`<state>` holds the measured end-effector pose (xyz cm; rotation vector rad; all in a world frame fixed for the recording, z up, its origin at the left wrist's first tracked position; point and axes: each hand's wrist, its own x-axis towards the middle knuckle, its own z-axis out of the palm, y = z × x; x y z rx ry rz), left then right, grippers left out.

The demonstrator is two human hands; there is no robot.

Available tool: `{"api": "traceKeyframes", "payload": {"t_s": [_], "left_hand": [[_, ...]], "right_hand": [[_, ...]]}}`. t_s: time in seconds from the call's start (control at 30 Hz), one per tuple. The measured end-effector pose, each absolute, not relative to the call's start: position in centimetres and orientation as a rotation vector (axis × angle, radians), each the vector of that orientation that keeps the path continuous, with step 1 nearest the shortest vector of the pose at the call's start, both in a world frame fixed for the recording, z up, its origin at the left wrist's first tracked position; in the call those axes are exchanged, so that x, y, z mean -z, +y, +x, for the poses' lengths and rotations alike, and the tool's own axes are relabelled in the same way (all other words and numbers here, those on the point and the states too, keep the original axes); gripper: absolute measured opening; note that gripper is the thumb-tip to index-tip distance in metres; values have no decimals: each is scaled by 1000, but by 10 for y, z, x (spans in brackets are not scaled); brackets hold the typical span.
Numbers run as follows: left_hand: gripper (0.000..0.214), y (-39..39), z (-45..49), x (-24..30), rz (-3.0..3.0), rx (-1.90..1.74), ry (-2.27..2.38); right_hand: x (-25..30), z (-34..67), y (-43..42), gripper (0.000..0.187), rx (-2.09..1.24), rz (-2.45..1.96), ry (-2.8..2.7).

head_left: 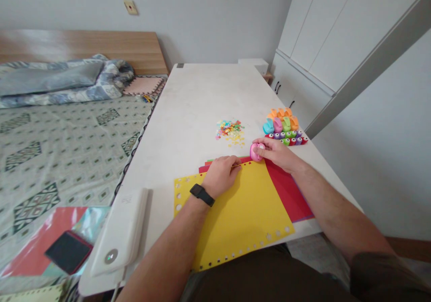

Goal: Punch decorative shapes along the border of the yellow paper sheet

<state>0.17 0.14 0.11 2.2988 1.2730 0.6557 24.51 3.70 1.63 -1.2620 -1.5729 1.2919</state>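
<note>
Currently gripping: the right hand [274, 153] is closed around a pink craft punch [256, 152], fingers wrapped over its top, seemingly to steady it at the far edge of the paper stack. Whether paper sits inside its slot is hidden.

Pinning the paper: the left hand [220, 176] lies on a yellow card sheet [242, 216], its fingers curled but holding nothing visible. Its weight appears to keep the sheets from sliding. A black smartwatch [202, 195] circles the left wrist.

Under the hands: a red paper sheet [289, 194] fans out to the right beneath the yellow card, whose left and near edges carry rows of round holes.

Farther along the desk: a scatter of coloured paper confetti [229, 131] lies just beyond the stack. To its right, larger craft punches [281, 123] stand grouped behind a row of small punches [286, 138], all within the right hand's easy reach.

Desk and room: the long white desk [188, 113] carries a white power bank [119, 232] at its near left corner. A bed [67, 144] with a wooden headboard [81, 46] runs along the left, and white cupboards [323, 32] stand to the right.
</note>
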Motion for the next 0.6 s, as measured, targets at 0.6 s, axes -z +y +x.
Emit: {"api": "traceKeyframes", "payload": {"t_s": [0.6], "left_hand": [[9, 1, 2, -3, 2260, -674, 1285]], "right_hand": [[-21, 241, 30, 45, -1431, -1246, -1638]]}}
